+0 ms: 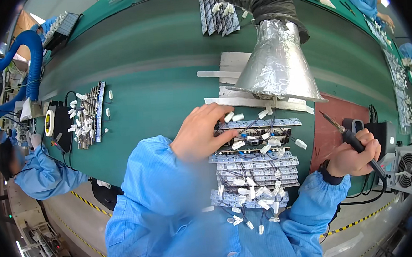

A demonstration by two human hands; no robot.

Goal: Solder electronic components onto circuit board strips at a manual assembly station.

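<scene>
My right hand is closed around the dark handle of a soldering iron, its tip angled up and to the left. My left hand lies at the left end of a stack of circuit board strips, thumb and forefinger apart. The thumb touches a strip with dark parts; the forefinger is beside a white connector. More white connectors on dark wires lie over the strips, several hanging off the near edge.
A foil-covered fume hood hangs just beyond the strips. Right stand a soldering iron holder and a fan unit. More strips lie left on the green bench. A co-worker sits at far left.
</scene>
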